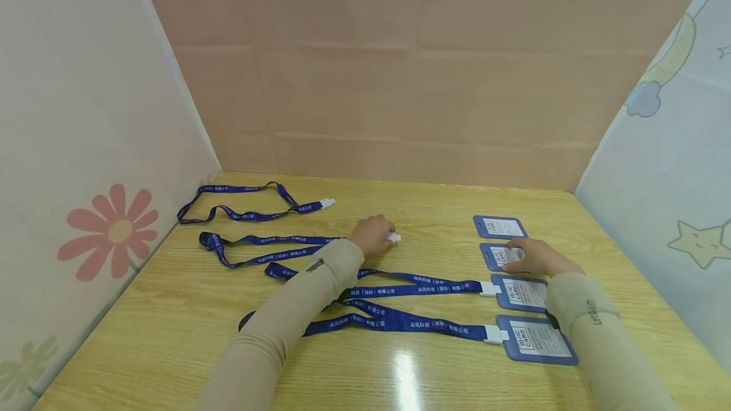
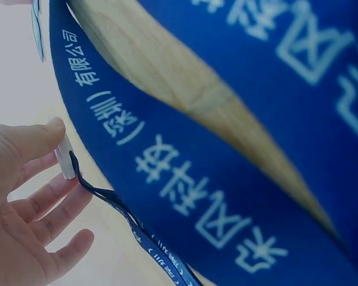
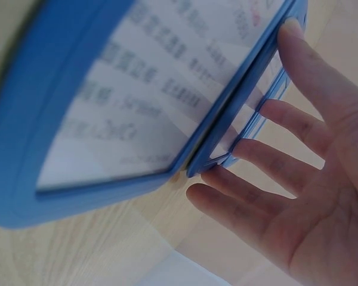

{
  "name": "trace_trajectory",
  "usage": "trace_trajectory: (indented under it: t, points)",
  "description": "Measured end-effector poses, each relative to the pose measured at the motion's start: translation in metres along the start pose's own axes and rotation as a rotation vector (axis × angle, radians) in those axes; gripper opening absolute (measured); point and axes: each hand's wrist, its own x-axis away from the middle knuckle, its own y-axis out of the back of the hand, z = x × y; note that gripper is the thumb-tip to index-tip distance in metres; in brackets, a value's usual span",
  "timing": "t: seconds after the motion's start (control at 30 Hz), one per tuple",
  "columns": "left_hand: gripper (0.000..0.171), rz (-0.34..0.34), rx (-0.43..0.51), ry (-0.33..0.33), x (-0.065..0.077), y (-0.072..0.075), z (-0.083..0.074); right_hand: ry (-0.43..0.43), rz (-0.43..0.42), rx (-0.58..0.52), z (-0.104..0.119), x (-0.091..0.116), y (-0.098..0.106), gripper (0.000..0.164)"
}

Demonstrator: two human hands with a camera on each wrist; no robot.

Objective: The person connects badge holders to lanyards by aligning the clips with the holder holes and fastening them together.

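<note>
My left hand (image 1: 372, 235) pinches the white clip (image 2: 64, 158) of a blue lanyard (image 1: 280, 255) between thumb and fingers. Its strap trails off to the left across the wooden table. My right hand (image 1: 537, 257) is at the second badge holder (image 1: 492, 257) from the back, with thumb and fingertips at its opposite long edges. That blue-framed holder has no lanyard on it. In the right wrist view, the third badge holder (image 3: 125, 107) looms close and partly overlaps the one at my fingers.
Two lanyards in front, one with its strap (image 1: 434, 289) partly under my left forearm, are clipped to badge holders (image 1: 539, 339). Another loose lanyard (image 1: 251, 215) lies at the back left. A badge holder (image 1: 499, 227) lies at the back right. Draped walls enclose the table (image 1: 171, 360).
</note>
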Motion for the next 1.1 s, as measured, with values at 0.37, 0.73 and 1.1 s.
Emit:
trace_trajectory:
  t: [0.37, 0.73, 1.1]
  points:
    - [0.034, 0.035, -0.006, 0.015, -0.003, 0.001, -0.006, -0.003, 0.000, 0.003, -0.001, -0.001, -0.001, 0.082]
    - [0.034, 0.035, -0.039, -0.002, -0.009, -0.002, -0.012, 0.011, -0.005, 0.005, -0.002, -0.002, -0.001, 0.083]
    - [0.032, 0.043, -0.049, -0.003, -0.009, -0.001, -0.015, 0.009, 0.001, 0.009, -0.001, 0.000, -0.001, 0.083]
